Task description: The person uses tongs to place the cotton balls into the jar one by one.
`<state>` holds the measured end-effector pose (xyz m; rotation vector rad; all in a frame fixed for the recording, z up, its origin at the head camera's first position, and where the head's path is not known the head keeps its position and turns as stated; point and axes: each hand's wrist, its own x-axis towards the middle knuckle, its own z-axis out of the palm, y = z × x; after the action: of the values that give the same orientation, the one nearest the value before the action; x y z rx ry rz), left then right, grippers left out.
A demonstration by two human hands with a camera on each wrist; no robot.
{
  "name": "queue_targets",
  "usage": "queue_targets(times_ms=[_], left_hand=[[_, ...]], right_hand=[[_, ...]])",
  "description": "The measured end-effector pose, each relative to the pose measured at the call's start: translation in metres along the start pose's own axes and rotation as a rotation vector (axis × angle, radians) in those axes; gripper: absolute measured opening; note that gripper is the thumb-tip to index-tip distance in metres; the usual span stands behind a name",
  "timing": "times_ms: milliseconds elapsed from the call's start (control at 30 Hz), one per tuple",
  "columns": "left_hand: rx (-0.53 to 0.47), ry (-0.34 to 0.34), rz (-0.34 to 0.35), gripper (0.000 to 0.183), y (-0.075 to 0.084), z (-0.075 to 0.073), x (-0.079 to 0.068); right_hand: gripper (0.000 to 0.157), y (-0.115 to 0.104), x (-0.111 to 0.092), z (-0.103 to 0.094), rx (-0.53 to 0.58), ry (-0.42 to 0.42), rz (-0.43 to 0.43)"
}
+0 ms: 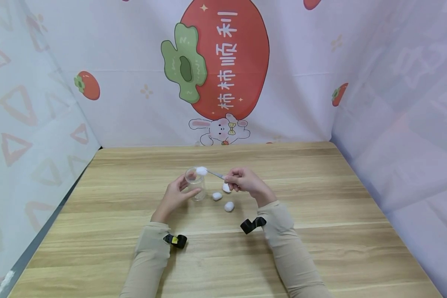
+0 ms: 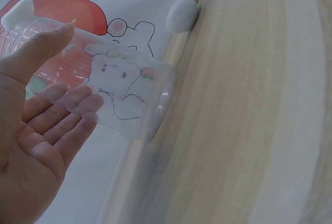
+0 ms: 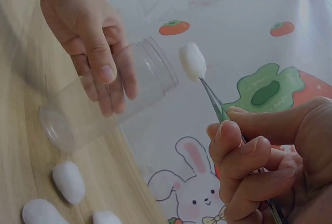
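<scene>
A clear plastic jar (image 1: pixel 197 191) stands upright on the table with its mouth uncovered. My left hand (image 1: pixel 176 193) holds it from the side; the thumb lies along the near side and the fingers (image 3: pixel 118 97) show through the far wall. My right hand (image 1: pixel 246 181) grips metal tweezers (image 3: pixel 213 99), whose tips pinch a white cotton ball (image 3: pixel 192 61). That cotton ball is at the jar's mouth, overlapping the rim in the head view and just beyond the opening in the right wrist view. Several more cotton balls (image 1: pixel 217 196) lie to the right of the jar, below the right hand.
The wooden table (image 1: pixel 320 240) reaches back to a printed cloth (image 1: pixel 298 103) with a big persimmon and a rabbit. Cloth side walls (image 1: pixel 402 136) rise at left and right. Each wrist wears a black camera strap (image 1: pixel 248 226).
</scene>
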<state>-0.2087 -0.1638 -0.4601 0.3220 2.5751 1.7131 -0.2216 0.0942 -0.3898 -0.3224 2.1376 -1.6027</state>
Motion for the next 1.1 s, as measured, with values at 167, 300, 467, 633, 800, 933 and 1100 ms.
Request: queue_targets(times_ms=[167, 300, 467, 633, 800, 933, 1100], left_hand=[[0.013, -0.003, 0.004, 0.071, 0.0, -0.001, -0.001], [0.05, 0.015, 0.026, 0.072, -0.001, 0.0, -0.001], [0.045, 0.013, 0.022, 0.071, -0.003, 0.0, -0.001], [0.011, -0.006, -0.006, 0.07, -0.001, -0.001, -0.001], [0.022, -0.006, -0.019, 0.073, -0.003, -0.001, 0.0], [0.025, -0.001, -0.028, 0.074, -0.003, -0.001, 0.0], [0.019, -0.006, -0.027, 0.073, -0.003, -0.001, 0.0]], right_hand=[[0.017, 0.002, 0.004, 0.005, 0.022, 0.006, 0.001], [0.019, 0.003, 0.006, 0.009, 0.056, 0.003, 0.009], [0.023, 0.005, 0.009, 0.013, 0.063, -0.011, 0.006], [0.021, 0.006, 0.012, 0.016, 0.049, -0.009, 0.006], [0.019, 0.006, 0.013, 0.018, 0.029, -0.008, 0.012], [0.018, 0.005, 0.013, 0.019, 0.025, -0.004, 0.021], [0.018, 0.003, 0.012, 0.019, 0.019, -0.005, 0.019]])
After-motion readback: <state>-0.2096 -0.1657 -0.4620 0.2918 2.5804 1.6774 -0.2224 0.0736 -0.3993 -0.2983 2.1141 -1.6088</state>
